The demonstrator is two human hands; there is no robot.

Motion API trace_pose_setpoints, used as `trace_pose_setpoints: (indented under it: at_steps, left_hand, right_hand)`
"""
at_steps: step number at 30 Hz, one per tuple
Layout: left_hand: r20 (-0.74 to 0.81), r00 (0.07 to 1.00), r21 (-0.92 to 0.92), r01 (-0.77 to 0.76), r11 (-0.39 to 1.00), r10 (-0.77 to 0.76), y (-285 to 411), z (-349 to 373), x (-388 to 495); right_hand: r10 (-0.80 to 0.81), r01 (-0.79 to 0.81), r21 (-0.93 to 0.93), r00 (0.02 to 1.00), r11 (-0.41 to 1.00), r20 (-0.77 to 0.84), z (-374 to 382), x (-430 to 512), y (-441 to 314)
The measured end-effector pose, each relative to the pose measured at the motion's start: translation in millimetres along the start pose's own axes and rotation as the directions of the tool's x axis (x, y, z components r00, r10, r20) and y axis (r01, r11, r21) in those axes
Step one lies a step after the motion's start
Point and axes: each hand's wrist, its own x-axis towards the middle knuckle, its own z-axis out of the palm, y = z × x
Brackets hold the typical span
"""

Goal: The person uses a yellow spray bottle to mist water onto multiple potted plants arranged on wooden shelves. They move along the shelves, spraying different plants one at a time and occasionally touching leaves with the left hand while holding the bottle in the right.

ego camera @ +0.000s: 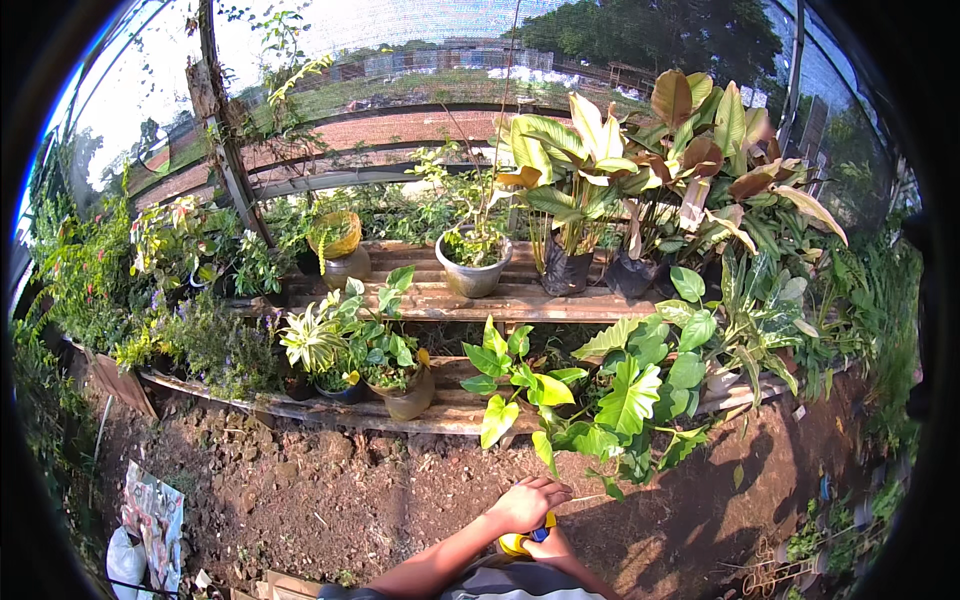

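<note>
Low in the picture, close to my body, my right hand [553, 546] is closed around a yellow object [512, 544] with a blue part. It may be a bottle or sprayer; most of it is covered. My left hand [523, 505] lies over its top, palm down, fingers pointing right. What the left palm grips is hidden. Just beyond my hands, broad-leaved potted plants [630, 397] spread over the front of the lower shelf, some leaves hanging past its edge. A trailing plant with lime-green leaves [498, 420] stands just left of them.
Corrugated shelves [420, 300] in two tiers carry several potted plants, including a grey pot [475, 274] and black grow bags [566, 271]. A wooden post [225, 150] rises behind. A white sack [125, 559] stands on the bare soil [315, 480] at left. Shadows fall at right.
</note>
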Motion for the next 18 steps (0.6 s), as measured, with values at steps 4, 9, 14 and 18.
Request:
trace_pose_setpoints:
  at_steps: [4,9,14,18]
  left_hand:
    - [0.048,0.996,0.127,-0.087,0.988,0.081,-0.6,-69.2,22.2]
    - [-0.296,0.954,0.076,-0.033,0.997,0.055,9.4,-105.2,41.4]
    - [0.028,0.999,-0.122,0.033,0.992,-0.029,14.7,-14.2,24.3]
    - [0.057,0.997,-0.105,0.058,0.993,-0.052,1.1,-14.7,21.9]
  right_hand:
    - [0.018,-0.016,0.029,0.998,0.999,-0.066,-1.0,-2.2,-2.2]
    - [0.109,-0.112,0.04,0.992,0.993,0.058,-4.0,-11.3,4.9]
    - [0.201,-0.2,-0.012,0.978,0.98,0.049,-10.4,-8.3,5.6]
    - [0.235,-0.228,-0.085,0.967,0.97,0.093,-20.3,-5.1,-14.5]
